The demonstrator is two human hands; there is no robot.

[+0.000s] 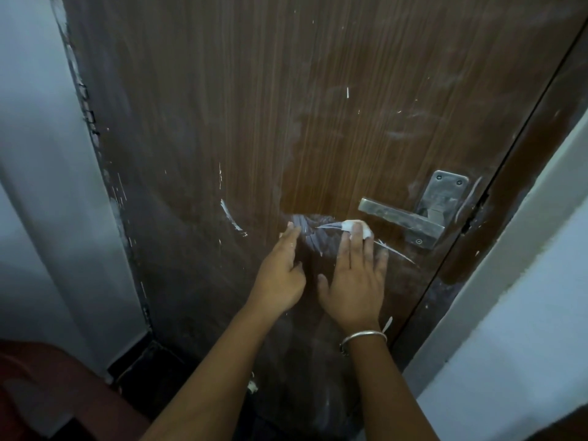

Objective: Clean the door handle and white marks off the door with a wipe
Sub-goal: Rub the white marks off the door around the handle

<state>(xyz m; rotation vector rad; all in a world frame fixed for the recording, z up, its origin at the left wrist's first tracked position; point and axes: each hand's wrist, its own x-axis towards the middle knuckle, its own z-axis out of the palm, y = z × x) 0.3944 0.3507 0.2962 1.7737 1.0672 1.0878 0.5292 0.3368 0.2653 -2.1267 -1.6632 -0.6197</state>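
The door point(254, 106) is brown wood-grain, a smooth veneer with a dull sheen, hazy with pale dusty smears and streaked with white marks point(231, 218). The handle point(401, 218) and its plate point(440, 198) are brushed metal, matt and smudged. The wipe point(451, 229) looks like soft white paper or cloth. A bangle point(362, 338) is polished metal. The wall point(35, 154) is matt painted plaster.

I have one view only, from the camera on the person's head. It faces forward and tilts down at the door point(286, 106), close enough that the wood fills most of the picture. Both forearms enter from the near edge. The handle point(404, 219) sits right of centre, a wall point(35, 154) runs along the left, and the wide lens bends the door's edges.
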